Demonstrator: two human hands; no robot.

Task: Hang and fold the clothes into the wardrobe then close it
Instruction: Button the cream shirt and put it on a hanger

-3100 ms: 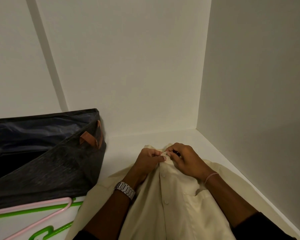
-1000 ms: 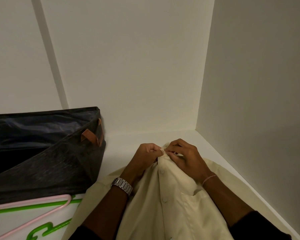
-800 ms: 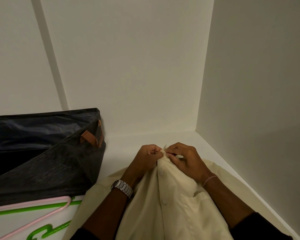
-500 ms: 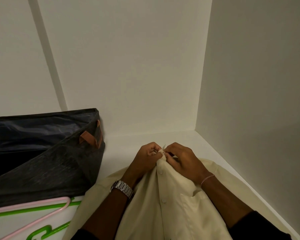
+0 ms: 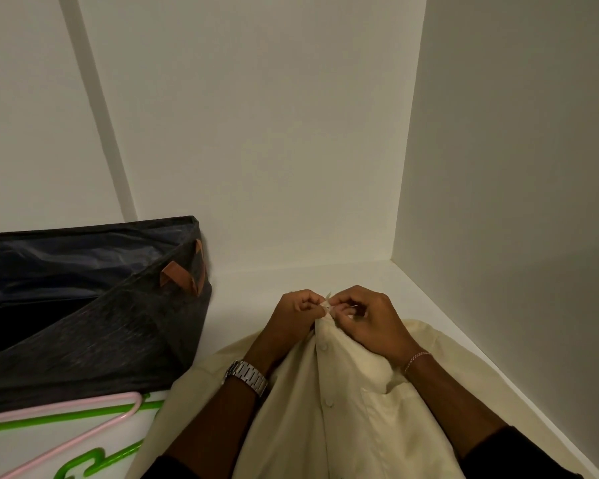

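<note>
Left hand [image 5: 296, 311] and right hand [image 5: 367, 318] meet fingertip to fingertip at the top of the cream shirt [image 5: 339, 409], both curled and pinching the placket edge near the collar, at the top button. Exact finger placement on the button is too small to tell. Silver watch [image 5: 247, 376] on left wrist, thin bracelet [image 5: 416, 359] on right wrist; dark sleeves at bottom edge.

Shirt lies front-up on the white wardrobe shelf [image 5: 256, 288], buttons running down the middle, chest pocket [image 5: 388, 406] just below the right wrist. Both forearms lie over the shirt and hide part of it; the collar is mostly hidden behind the hands.

Left of the shirt: dark fabric storage bag [image 5: 94, 305] with a brown handle tab [image 5: 179, 276], open top, standing against the back wall, near the shirt's left edge; whether they touch is unclear. In front of the bag, bottom left: pink hanger [image 5: 83, 433] lying over a green hanger [image 5: 66, 414], both flat on the shelf. Right side wall [image 5: 516, 202] of the wardrobe runs close beside the shirt's right edge.

Versus 0.5 s ago: hands in nearly the same spot, same pinch at the shirt top; bag and hangers unmoved. Versus 3.1 s ago: same grip and same place on the shirt, only small finger shifts.
</note>
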